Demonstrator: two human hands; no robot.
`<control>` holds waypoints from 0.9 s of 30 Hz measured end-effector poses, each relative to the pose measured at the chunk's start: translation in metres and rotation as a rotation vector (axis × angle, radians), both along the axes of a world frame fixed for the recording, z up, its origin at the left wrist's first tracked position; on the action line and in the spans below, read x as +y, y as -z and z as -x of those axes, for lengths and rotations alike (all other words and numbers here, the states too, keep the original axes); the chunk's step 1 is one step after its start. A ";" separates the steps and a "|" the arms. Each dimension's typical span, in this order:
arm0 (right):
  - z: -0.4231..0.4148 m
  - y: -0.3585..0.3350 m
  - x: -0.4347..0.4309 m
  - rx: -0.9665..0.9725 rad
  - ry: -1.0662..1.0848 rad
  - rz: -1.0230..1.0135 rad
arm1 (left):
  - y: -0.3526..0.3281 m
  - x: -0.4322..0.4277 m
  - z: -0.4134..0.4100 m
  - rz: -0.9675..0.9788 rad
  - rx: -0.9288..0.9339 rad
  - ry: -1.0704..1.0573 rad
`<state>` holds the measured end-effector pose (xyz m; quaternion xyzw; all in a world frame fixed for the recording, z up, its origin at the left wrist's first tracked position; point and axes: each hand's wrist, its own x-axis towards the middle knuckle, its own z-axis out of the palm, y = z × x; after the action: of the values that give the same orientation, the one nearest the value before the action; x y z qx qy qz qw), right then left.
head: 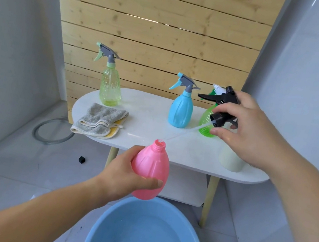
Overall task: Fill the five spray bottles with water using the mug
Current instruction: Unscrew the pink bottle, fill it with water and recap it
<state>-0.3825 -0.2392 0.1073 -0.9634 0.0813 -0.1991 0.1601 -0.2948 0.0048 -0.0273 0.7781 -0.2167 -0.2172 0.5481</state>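
The basin (111, 219) sits just below me on the floor, blue, with water in it and a cartoon print on the bottom. Above its far rim my left hand (123, 175) grips the pink bottle (150, 168) round its belly, thumb across the front, neck tilted away from me and uncapped. My right hand (252, 135) pinches the black spray head (224, 105) by its collar, up over the right end of the table (150, 119). The tube (186, 133) slants down from the head, and its tip is at the pink bottle's mouth.

On the white table stand three capped bottles: a yellow-green bottle (111, 84) at the left, a blue bottle (180, 110) towards the right, and a green bottle (205, 123) beside it, partly behind the spray head. The cream mug (230, 160) stands at the table's near right, half hidden under my right hand. A folded grey cloth (99, 121) lies at the near left edge.

A hose ring (52, 131) and a small black cap (82, 159) lie on the floor at the left. A slatted wooden panel (160, 25) stands behind the table.
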 end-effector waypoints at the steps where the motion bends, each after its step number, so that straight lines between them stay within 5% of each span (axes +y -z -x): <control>1: 0.000 0.001 0.001 0.011 0.007 0.019 | -0.001 0.000 0.001 -0.003 -0.001 0.006; 12: 0.001 0.006 0.045 0.099 -0.221 0.000 | 0.001 -0.011 0.012 0.031 -0.003 0.090; 22: -0.003 0.037 0.052 0.044 -0.413 -0.520 | 0.002 -0.017 0.012 0.060 0.009 0.085; 27: -0.011 0.040 0.049 0.071 -0.436 -0.553 | -0.002 -0.021 0.006 0.076 0.021 0.086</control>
<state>-0.3720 -0.1907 0.0672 -0.8845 -0.0697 -0.0971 0.4509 -0.3007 -0.0163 -0.0256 0.7444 -0.2521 -0.2404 0.5697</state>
